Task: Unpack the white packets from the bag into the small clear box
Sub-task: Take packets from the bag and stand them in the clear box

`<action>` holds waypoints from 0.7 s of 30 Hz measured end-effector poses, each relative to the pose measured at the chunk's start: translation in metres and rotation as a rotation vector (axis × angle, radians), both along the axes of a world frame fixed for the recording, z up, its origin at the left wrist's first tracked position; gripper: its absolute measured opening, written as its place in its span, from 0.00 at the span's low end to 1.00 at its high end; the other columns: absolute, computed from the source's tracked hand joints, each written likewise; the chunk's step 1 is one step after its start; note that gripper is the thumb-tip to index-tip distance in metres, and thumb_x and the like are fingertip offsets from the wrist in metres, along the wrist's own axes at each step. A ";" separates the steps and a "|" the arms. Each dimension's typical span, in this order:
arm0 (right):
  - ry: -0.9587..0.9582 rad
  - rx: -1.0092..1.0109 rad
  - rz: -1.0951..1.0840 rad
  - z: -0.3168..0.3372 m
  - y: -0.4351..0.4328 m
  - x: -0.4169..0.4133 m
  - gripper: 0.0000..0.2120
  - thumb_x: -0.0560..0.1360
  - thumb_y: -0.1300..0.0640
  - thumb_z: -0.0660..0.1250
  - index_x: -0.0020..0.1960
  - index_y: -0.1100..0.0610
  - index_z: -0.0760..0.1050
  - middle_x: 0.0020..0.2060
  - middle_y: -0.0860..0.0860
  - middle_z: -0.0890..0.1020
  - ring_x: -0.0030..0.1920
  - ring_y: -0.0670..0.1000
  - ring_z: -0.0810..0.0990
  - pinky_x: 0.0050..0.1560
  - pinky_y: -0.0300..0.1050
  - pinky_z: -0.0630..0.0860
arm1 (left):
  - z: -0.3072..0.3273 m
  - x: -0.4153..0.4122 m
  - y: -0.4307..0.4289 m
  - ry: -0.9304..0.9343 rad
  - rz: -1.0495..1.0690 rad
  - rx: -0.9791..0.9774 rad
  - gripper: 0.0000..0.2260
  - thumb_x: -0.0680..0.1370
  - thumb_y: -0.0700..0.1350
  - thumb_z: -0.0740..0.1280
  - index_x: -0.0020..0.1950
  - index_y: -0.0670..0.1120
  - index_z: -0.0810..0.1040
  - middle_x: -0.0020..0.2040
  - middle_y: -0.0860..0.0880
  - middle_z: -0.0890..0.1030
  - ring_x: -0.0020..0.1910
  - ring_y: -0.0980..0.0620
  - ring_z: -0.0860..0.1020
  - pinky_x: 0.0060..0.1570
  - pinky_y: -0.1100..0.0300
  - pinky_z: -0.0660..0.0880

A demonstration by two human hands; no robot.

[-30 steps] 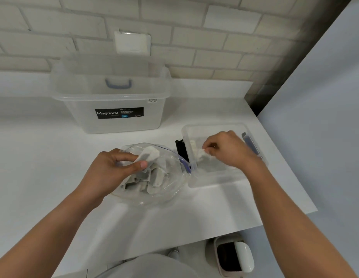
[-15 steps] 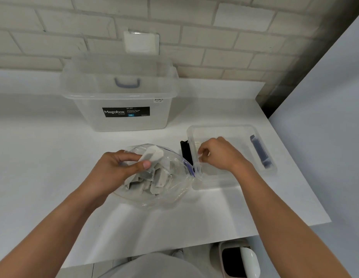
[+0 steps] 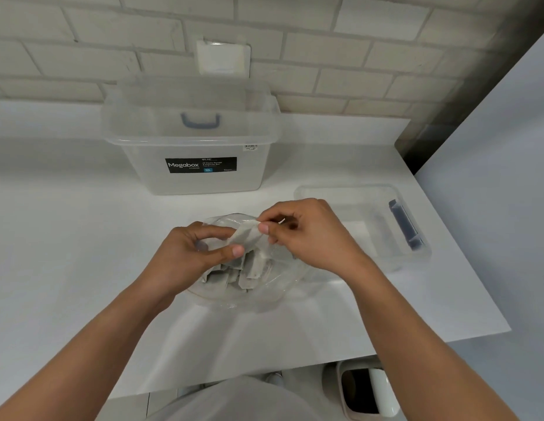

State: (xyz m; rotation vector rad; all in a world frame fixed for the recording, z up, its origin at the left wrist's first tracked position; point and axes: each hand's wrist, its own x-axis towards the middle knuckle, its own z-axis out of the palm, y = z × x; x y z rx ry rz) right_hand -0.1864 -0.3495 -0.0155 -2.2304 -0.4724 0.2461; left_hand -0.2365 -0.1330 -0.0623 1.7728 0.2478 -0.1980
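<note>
A clear plastic bag [image 3: 264, 294] lies open on the white table, holding several white packets [image 3: 234, 273]. My left hand [image 3: 191, 253] grips the bag's near rim with thumb and fingers. My right hand [image 3: 307, 238] is over the bag's mouth and pinches the top corner of one white packet [image 3: 246, 238] that sticks up out of the bag. The small clear box [image 3: 416, 253] with a blue-grey latch stands just right of the bag. At least one white packet [image 3: 360, 235] lies in it, partly hidden behind my right hand.
A large clear Megabox storage bin [image 3: 191, 147] stands at the back of the white table [image 3: 67, 253], against the brick wall. The table's right edge runs close past the small box. A small bin [image 3: 367, 390] sits on the floor below the front edge.
My right hand has left the small box and moved left to the bag's mouth, where it now pinches a packet. The left hand keeps its hold on the bag.
</note>
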 end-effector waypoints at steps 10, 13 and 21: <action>-0.353 -0.093 -0.229 0.037 -0.081 0.016 0.06 0.78 0.56 0.72 0.53 0.49 0.86 0.41 0.37 0.85 0.43 0.43 0.85 0.49 0.39 0.80 | 0.002 -0.001 0.004 -0.335 0.003 0.531 0.19 0.74 0.40 0.75 0.59 0.62 0.81 0.59 0.58 0.76 0.39 0.58 0.77 0.45 0.79 0.66; -0.265 -0.255 -0.247 0.018 -0.097 0.028 0.05 0.78 0.55 0.72 0.51 0.47 0.86 0.38 0.34 0.82 0.41 0.40 0.83 0.46 0.35 0.77 | 0.005 -0.002 0.001 -0.410 0.008 0.606 0.20 0.74 0.37 0.73 0.60 0.58 0.82 0.61 0.56 0.75 0.37 0.59 0.78 0.46 0.81 0.65; 0.143 -0.567 0.105 -0.048 -0.093 0.054 0.07 0.74 0.57 0.75 0.51 0.49 0.87 0.38 0.40 0.84 0.42 0.38 0.82 0.49 0.39 0.79 | 0.005 0.001 -0.007 -0.392 0.007 0.623 0.19 0.75 0.37 0.73 0.60 0.57 0.82 0.62 0.55 0.77 0.40 0.52 0.80 0.48 0.66 0.68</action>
